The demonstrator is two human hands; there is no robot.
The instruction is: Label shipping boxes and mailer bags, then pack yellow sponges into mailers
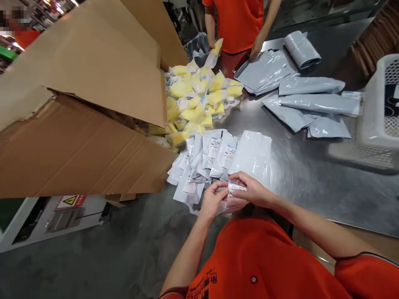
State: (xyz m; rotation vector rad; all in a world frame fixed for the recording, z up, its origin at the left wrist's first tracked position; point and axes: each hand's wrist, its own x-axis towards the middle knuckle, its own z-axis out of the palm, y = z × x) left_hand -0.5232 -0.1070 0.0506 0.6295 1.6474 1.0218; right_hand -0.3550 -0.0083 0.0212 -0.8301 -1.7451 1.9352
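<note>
My left hand (212, 200) and my right hand (251, 189) meet just above the steel table's near edge, pinching a small white printed label with a blue mark (237, 187) between their fingers. A white plastic pouch (235, 203) sits under the label, partly hidden by my fingers. Just beyond my hands lies a heap of white pouches with printed labels (215, 160). Farther off, a pile of yellow-and-white packets (193, 99) spills out beside a large open cardboard box (84, 124).
The stainless steel table (311, 178) holds several grey plastic mailer bags (311, 101) at the right. A co-worker in an orange shirt (233, 25) handles packets across the table. A white plastic basket (380, 104) stands at the right edge, and a grey bin (196, 45) stands behind the box.
</note>
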